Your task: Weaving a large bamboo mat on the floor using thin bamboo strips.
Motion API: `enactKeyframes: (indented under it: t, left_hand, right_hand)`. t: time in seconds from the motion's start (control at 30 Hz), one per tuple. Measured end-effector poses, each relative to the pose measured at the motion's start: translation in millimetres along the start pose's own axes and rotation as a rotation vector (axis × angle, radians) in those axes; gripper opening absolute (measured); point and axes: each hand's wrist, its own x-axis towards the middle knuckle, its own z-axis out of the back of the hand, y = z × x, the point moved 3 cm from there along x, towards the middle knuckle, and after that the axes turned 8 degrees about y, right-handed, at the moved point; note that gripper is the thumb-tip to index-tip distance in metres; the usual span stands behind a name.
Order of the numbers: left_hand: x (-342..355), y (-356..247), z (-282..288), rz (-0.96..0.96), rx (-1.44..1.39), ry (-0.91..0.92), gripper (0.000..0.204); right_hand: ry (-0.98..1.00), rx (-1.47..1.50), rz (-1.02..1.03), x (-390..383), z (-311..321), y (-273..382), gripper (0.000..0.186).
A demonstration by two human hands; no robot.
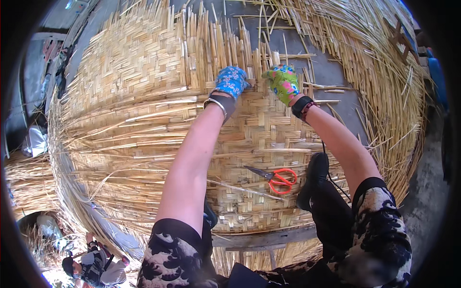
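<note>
A large woven mat of pale, flattened reed strips spreads out under me. At its far unwoven edge, my left hand, in a blue floral glove, is closed on the strips. Just to its right, my right hand, in a green floral glove, has its fingers curled round reed strips too. The glove backs hide the fingertips. Loose strip ends stick out beyond both hands. Nearer to me, a pair of scissors with orange handles lies on the mat between my legs.
Long loose reeds lie heaped along the right and far right. More strips run crosswise over the mat at left. My dark shoe rests on the mat beside the scissors. Another person is at the lower left, near more reeds.
</note>
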Motion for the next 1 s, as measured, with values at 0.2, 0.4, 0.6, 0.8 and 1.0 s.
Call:
enactKeyframes:
  t: [0.2, 0.4, 0.6, 0.8, 1.0]
  left_hand:
    - [-6, 1, 2, 0.180, -0.204, -0.185, 0.027]
    - [-9, 12, 1, 0.217, -0.342, -0.272, 0.028]
    - [-17, 23, 0, 0.205, -0.398, -0.274, 0.027]
    - [-8, 9, 1, 0.152, -0.423, -0.320, 0.027]
    - [-23, 19, 4, 0.159, -0.464, -0.384, 0.026]
  right_hand:
    - [-0.276, 0.885, -0.423, -2, -35, -45, 0.020]
    - [-0.060, 0.674, -0.631, 9, -39, -22, 0.024]
    - [0.059, 0.536, -0.568, 19, -53, -11, 0.022]
    - [0.157, 0.549, -0.137, 38, -87, -72, 0.018]
    - [0.188, 0.452, -0.229, 41, -51, -24, 0.022]
